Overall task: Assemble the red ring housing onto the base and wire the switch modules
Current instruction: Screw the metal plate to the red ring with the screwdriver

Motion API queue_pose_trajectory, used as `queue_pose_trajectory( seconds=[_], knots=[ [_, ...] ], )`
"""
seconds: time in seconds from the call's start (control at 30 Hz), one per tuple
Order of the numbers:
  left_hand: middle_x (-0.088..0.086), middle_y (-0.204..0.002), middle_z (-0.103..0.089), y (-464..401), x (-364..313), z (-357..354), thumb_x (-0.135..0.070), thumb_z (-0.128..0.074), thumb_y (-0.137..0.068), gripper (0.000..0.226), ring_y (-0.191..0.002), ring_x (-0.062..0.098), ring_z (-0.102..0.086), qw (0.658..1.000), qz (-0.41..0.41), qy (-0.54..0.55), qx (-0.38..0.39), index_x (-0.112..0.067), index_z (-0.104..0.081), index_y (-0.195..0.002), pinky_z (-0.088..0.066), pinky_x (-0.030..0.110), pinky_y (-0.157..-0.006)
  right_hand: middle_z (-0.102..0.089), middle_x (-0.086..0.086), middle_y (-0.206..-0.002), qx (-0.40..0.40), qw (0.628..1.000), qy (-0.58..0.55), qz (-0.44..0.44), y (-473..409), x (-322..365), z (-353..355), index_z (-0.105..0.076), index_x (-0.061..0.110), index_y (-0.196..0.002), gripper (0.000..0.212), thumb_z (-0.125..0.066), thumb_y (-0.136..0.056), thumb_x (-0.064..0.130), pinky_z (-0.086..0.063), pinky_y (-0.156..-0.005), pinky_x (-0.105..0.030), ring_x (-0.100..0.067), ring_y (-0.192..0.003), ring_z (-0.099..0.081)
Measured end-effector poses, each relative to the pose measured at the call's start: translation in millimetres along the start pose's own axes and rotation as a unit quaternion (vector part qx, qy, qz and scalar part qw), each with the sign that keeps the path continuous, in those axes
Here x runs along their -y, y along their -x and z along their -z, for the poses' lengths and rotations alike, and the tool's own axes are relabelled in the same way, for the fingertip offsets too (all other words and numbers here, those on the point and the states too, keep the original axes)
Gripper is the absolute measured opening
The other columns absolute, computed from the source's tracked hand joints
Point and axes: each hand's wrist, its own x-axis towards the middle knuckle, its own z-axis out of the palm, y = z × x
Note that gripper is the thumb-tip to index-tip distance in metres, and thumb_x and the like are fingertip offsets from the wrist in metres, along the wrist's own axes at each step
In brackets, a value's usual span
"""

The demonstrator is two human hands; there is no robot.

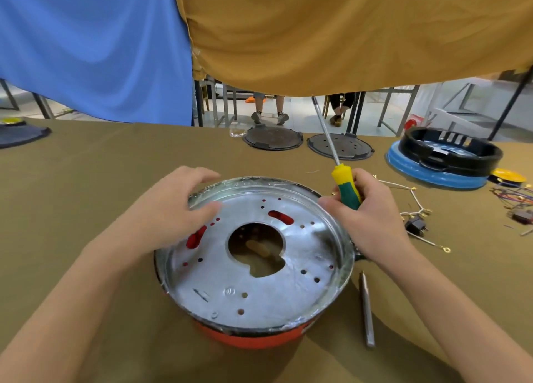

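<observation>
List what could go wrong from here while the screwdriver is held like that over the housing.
1. The right hand grips the screwdriver with its shaft pointing up and away; swinging it down might scratch the silver plate.
2. The left hand only rests on the rim, so the red ring housing might shift.
3. The loose wires beside the right hand could snag.

Bare forearms [86, 281], bare hands [173, 209].

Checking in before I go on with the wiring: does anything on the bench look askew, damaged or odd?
Nothing looks damaged. The silver plate sits tilted on the red ring housing, its far side higher. The right hand grips the screwdriver with its tip pointing up. Loose wires lie unconnected to the right.
</observation>
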Motion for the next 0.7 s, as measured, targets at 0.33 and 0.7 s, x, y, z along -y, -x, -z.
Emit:
queue_pose_trajectory(
  seconds=[0.33,0.7],
  knots=[
    [-0.026,-0.16,0.003,-7.3,-71.9,-39.3,-0.065,-0.051,-0.089,0.076,-0.147,-0.001,0.004,0.905,-0.148,-0.141,0.373,-0.053,-0.009,-0.152,-0.01,0.036,-0.12,-0.062,0.006,-0.071,0.038,0.997,0.068,0.006,-3.3,-3.1,2.1,-0.052,0.024,-0.081,0.028,-0.079,-0.081,0.018,-0.046,-0.063,-0.031,-0.016,-0.071,-0.058],
    [-0.029,-0.158,0.004,-2.3,-59.1,-44.6,-0.074,-0.045,-0.085,0.075,-0.145,-0.001,0.003,0.909,-0.165,-0.138,0.358,-0.06,-0.007,-0.147,-0.006,0.037,-0.118,-0.064,-0.003,-0.078,0.045,0.996,0.076,0.012,-1.3,1.3,3.5,-0.055,0.024,-0.086,0.025,-0.08,-0.08,0.022,-0.05,-0.071,-0.039,-0.023,-0.077,-0.06]
  ],
)
